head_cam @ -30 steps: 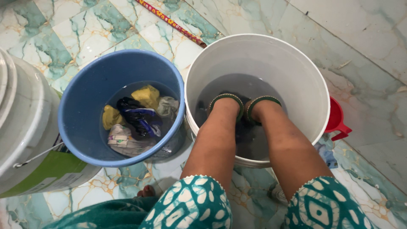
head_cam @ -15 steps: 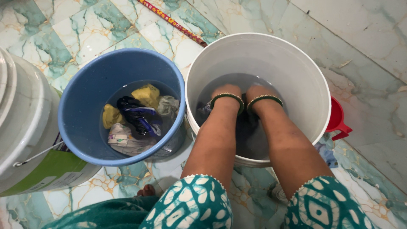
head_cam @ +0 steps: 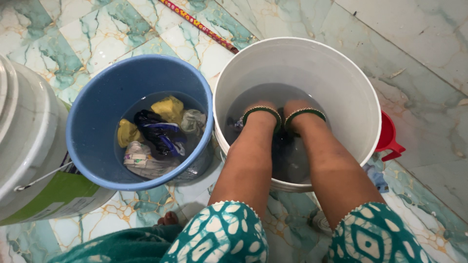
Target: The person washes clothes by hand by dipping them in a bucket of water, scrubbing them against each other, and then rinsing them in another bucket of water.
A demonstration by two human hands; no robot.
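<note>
Over at the far left, a large white drum (head_cam: 29, 146) with a green band and a wire handle is standing on the marbled green-and-white tile floor (head_cam: 87, 34). Just beside it, a blue bucket (head_cam: 105, 104) is holding water in which several cloths are soaking: yellow pieces (head_cam: 168, 109), a dark blue garment (head_cam: 158, 134) and a pale printed one (head_cam: 141, 163). Touching the blue bucket's rim on its right, a white bucket (head_cam: 336, 78) is holding darker water. Both forearms are reaching down into it, each wearing a green bangle at the wrist. The left hand (head_cam: 261, 107) is dipping below the surface, and a bit of dark wet cloth (head_cam: 236, 122) is showing just to its left; the right hand (head_cam: 298, 106) is sitting close beside it, also under water. Whether the fingers are spread or gripping cloth cannot be told, since the water is hiding them. Behind the buckets, a patterned red stick (head_cam: 197, 24) is lying across the tiles. At the white bucket's right side, a red mug (head_cam: 387, 139) is peeking out, its handle pointing away. Teal printed sleeves (head_cam: 219, 234) are filling the bottom edge.
</note>
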